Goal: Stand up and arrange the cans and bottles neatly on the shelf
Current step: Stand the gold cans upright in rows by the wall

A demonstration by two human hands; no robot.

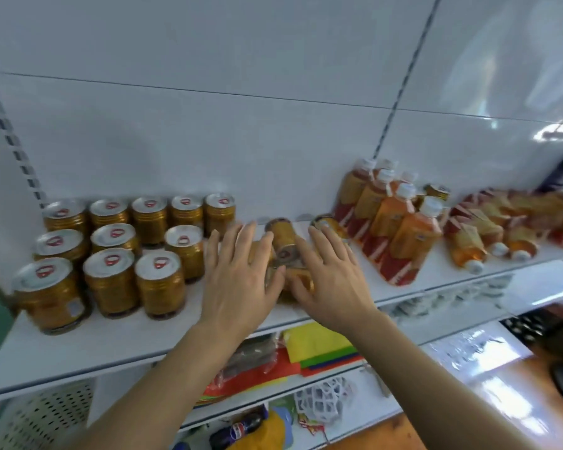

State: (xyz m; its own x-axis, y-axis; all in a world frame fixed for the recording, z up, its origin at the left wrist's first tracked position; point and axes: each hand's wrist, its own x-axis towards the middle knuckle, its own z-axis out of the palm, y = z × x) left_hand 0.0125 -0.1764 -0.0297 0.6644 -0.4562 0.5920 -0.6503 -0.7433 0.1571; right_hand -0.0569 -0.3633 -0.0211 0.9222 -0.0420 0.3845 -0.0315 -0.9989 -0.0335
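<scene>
while both hands reach over the white shelf (137,339), the left hand (238,277) is spread w/ fingers straight, palm down, above a lying gold can (257,251) that is mostly hidden under it. the right hand (332,280) is also spread, fingers relaxed; its thumb and fingers lie against another lying can (298,284) near the shelf front, but i cannot tell if it really grips it. between the 2 hands a third can (281,238) lies on its side, its end facing the camera. a fourth can (327,224) lies just behind the right hand, near the bottles.

on the left part of the shelf the standing cans (111,248) are in approx 3 rows, silver lids w/ red pull tabs up, close beside each other. right of the hands the upright bottles (390,219) w/ white caps and orange-red labels stand in a tight group. farther right, fallen bottles (488,238) lie on their sides, caps toward the shelf front, touching each other.

on the lower shelf (364,407) are coloured sheets (316,349), yellow, green, red, and a white net (322,397).
</scene>
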